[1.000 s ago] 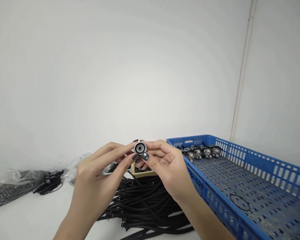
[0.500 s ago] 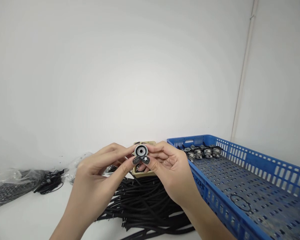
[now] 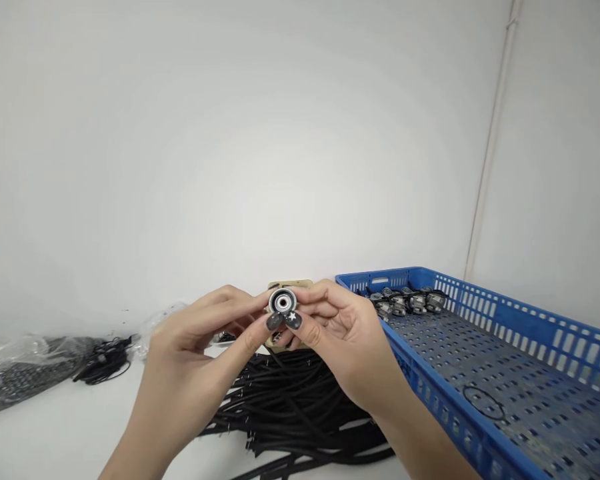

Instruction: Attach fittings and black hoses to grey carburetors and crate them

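Observation:
A small round metal part [image 3: 283, 301] with a ringed face and a dark centre hole is held up in front of me, its face turned my way. My left hand [image 3: 195, 363] pinches it from the left, with thumb below and forefinger above. From the other side my right hand [image 3: 347, 340] grips the same part, the two thumb tips nearly meeting under it. The back of the part is hidden by my fingers. Beneath the hands lies a pile of black cables [image 3: 300, 407], and a yellowish tray [image 3: 300, 285] stands partly hidden behind them.
To the right stands a blue plastic crate [image 3: 430, 387] with several metal parts [image 3: 407, 302] at its far end and a thin black loop [image 3: 484, 402] on its floor. Clear plastic bags [image 3: 30, 367] and a black cord bundle [image 3: 103, 360] lie at left, near the white wall [image 3: 230, 147].
The round part tilts slightly, so its ringed face looks brighter. Both hands keep their pinch on it. The camera view has shifted a little.

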A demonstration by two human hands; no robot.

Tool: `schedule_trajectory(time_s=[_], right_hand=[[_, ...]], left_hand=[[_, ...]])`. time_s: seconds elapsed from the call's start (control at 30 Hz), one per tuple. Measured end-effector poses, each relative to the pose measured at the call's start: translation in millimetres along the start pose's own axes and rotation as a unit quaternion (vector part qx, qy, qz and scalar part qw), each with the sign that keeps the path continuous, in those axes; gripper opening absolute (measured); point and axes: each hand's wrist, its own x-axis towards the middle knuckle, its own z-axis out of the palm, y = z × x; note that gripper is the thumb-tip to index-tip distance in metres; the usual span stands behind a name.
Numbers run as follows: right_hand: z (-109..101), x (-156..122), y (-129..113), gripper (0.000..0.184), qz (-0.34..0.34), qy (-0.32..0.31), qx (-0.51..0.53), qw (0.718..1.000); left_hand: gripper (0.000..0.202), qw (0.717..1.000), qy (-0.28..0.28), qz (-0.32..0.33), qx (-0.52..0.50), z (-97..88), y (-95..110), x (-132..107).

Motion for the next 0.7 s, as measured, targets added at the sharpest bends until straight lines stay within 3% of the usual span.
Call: schedule_trajectory(time_s=[0.3, 0.7], right_hand=[[0.2, -0.2, -4.5, 0.022, 0.023, -0.023, 0.024, 0.999], [0.4, -2.2, -0.9, 0.022, -0.002, -0.015, 0.02, 1.0]], left_hand=[[0.025, 0.993, 0.026, 0.081, 0.086, 0.5, 2.2, -2.8], [0.035, 0.99, 0.017, 0.108, 0.086, -0.6, 1.1, -2.6]])
